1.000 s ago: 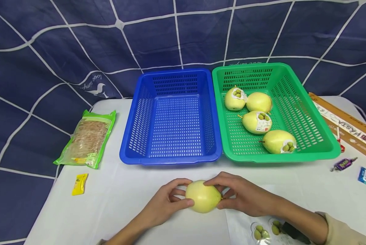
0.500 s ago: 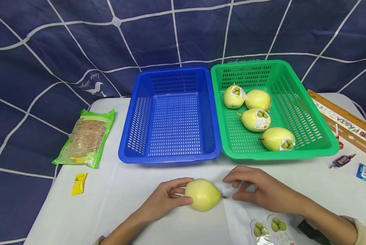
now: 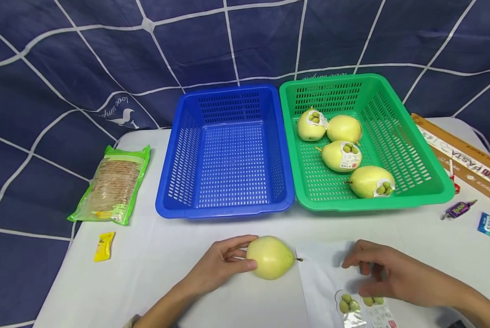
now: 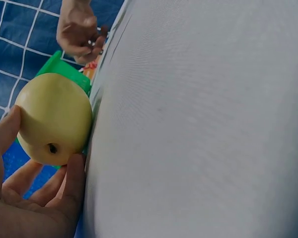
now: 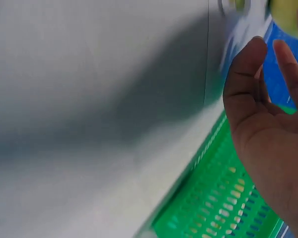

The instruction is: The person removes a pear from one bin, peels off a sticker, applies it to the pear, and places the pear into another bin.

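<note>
A yellow-green pear (image 3: 270,258) without a sticker lies on its side at the front of the table, its stem pointing right. My left hand (image 3: 217,264) holds it from the left, thumb on the near side and fingers on the far side. The left wrist view shows the dark blossom end of the pear (image 4: 54,121) between thumb and fingers. My right hand (image 3: 396,273) hovers with loosely bent fingers and nothing in them, over a sheet of pear stickers (image 3: 353,310). It partly covers one sticker.
Behind the hands stand a blue basket (image 3: 224,213) and, to its right, a green basket (image 3: 376,203) with several stickered pears. A bread packet (image 3: 113,184) and a yellow sachet (image 3: 104,247) lie left. Right are a pasta box (image 3: 466,157), a purple candy (image 3: 459,209) and a blue packet (image 3: 487,224).
My right hand has let go of the pear's stem end and moved right, over the sticker sheet. The left hand keeps holding the pear in nearly the same place.
</note>
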Available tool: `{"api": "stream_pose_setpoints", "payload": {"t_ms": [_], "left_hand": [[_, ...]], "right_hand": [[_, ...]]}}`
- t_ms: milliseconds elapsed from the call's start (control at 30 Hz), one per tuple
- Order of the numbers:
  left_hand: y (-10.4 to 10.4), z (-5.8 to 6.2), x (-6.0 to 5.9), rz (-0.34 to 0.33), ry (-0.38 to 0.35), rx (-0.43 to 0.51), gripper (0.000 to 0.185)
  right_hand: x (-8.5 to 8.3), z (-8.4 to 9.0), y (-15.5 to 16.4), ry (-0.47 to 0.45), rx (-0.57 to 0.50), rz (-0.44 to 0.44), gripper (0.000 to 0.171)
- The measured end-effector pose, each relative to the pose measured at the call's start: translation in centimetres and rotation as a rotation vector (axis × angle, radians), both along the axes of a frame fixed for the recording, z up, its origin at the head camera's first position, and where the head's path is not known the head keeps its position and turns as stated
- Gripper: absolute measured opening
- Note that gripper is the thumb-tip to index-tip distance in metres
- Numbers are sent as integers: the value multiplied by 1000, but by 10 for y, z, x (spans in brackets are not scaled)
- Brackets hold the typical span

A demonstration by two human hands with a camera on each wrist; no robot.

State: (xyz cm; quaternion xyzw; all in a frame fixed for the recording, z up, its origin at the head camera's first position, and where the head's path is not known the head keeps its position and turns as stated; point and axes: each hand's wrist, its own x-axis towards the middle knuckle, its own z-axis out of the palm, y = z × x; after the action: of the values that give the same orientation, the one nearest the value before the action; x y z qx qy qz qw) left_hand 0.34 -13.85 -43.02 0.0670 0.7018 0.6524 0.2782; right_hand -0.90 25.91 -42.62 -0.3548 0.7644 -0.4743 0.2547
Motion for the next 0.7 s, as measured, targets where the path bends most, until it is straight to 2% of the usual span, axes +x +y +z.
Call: {"api": "stream_pose_setpoints", "payload": {"t_ms": [67,233,500,633,700], "left_hand": [[0,1,0,1,-7,4,51],[0,1,-1,1,-1,2,50],[0,1,-1,0,3,2,51],[0,1,-1,-2,1,4,51],[0,1,-1,-1,2,3,51]], "right_hand": [[4,-3,-4,-10,3,21,36],[13,-8,-11,75,40,38,33],[23,-14,-18,298,129,8,35],[26,-16,-23,413,120,-35,41],[26,-17,-24,431,115,-48,42]]}}
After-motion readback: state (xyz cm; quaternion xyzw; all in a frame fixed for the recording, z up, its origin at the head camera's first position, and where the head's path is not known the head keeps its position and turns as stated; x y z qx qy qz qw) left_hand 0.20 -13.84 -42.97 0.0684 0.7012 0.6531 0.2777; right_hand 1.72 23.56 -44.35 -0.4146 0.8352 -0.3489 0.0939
